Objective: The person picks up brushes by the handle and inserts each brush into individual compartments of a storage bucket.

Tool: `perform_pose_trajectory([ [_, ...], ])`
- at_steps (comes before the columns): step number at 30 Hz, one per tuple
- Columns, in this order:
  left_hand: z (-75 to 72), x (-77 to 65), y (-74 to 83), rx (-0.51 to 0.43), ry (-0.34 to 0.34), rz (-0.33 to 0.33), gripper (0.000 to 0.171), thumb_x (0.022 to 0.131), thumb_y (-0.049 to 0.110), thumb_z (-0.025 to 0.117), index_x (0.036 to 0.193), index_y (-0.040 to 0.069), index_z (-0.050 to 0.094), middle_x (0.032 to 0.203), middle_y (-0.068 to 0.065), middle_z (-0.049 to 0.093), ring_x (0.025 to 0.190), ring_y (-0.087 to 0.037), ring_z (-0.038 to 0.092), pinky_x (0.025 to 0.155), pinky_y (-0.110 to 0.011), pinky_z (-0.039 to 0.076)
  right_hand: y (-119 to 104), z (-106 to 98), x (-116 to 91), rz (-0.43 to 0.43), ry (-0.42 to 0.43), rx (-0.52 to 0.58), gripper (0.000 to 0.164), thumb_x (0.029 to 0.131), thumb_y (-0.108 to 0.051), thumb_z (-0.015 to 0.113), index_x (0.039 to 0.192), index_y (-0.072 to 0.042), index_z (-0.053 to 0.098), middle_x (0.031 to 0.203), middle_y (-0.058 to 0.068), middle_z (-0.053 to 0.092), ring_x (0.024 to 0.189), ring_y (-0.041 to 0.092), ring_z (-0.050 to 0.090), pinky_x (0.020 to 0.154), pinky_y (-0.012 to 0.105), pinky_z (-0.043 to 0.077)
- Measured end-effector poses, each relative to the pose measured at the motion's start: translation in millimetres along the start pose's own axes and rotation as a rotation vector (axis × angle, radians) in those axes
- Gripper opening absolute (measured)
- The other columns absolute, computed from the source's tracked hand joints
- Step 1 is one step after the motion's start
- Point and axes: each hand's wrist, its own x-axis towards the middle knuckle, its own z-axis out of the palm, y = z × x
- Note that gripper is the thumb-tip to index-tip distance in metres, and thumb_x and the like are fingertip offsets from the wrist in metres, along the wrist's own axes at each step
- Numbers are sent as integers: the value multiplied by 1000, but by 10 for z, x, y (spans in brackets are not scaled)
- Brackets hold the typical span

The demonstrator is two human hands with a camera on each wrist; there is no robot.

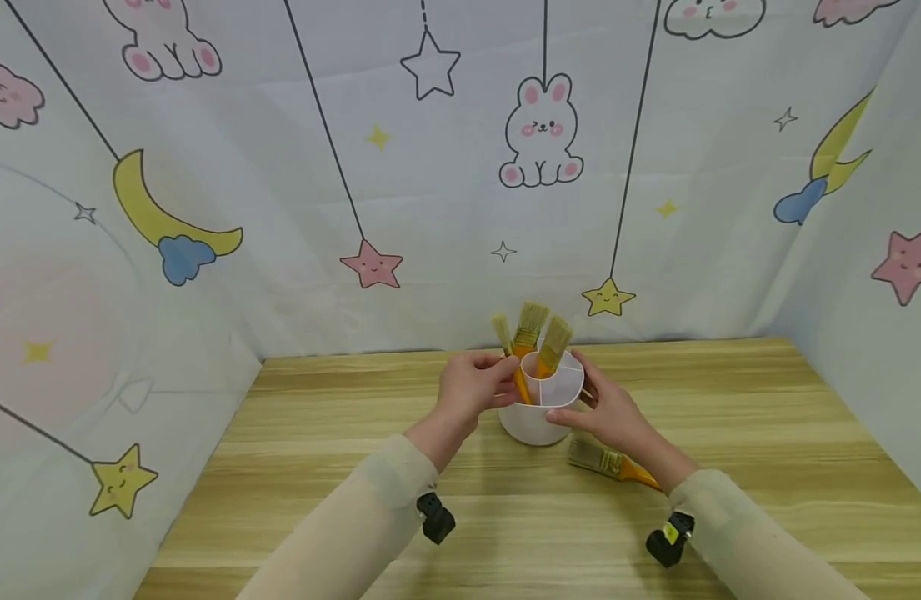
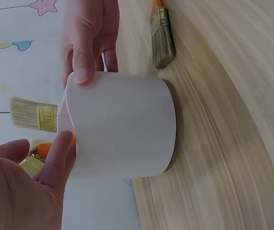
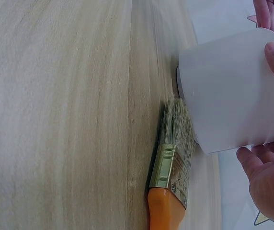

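Note:
A white divided cup [image 1: 531, 427] stands on the table, with two wide paintbrushes in it, one farther back [image 1: 531, 323] and one to its right [image 1: 555, 340], bristles up. My left hand [image 1: 468, 385] pinches a small paintbrush [image 1: 522, 387] by its orange handle, which reaches down inside the cup's near-left rim. My right hand [image 1: 613, 415] grips the cup from the right, thumb on the front of the rim and fingers round the side. In the left wrist view, the left fingertips are at the rim of the cup [image 2: 122, 124].
Another wide paintbrush [image 1: 597, 457] with an orange handle lies on the wooden table [image 1: 317, 467], just in front of the cup and below my right hand. Behind the table hangs a white cloth [image 1: 445, 183] printed with stars, rabbits and moons.

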Motion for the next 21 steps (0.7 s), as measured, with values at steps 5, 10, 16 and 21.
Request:
perform_pose_trajectory([
  [5,-33,-37,13,-18,-16,-33,40,102,20,76,129,-9,69,108,-25,78,99,-35,80,75,-33,66,-2,6,2,5,0,1,112,92,-31,88,172,-5,14,169,25,34,155,45,36,122,55,38],
  [10,-70,-69,4,-38,-29,-56,44,101,20,78,132,-9,67,114,-23,76,104,-34,79,76,-34,66,-8,8,5,16,-2,-14,112,93,-34,87,172,-5,13,169,26,34,155,46,36,121,56,38],
  [16,-116,-115,-11,-67,-51,-70,49,100,20,79,136,-10,64,126,-23,73,112,-37,76,79,-38,67,-7,9,8,15,-5,-14,112,93,-33,87,172,-6,13,169,25,33,155,46,35,121,55,38],
  [21,-148,-162,-10,-75,-67,-53,45,101,19,78,133,-9,66,131,-23,70,117,-39,73,81,-39,67,-14,7,6,4,-6,-7,112,93,-31,87,172,-5,13,169,26,33,155,46,35,121,56,38],
])
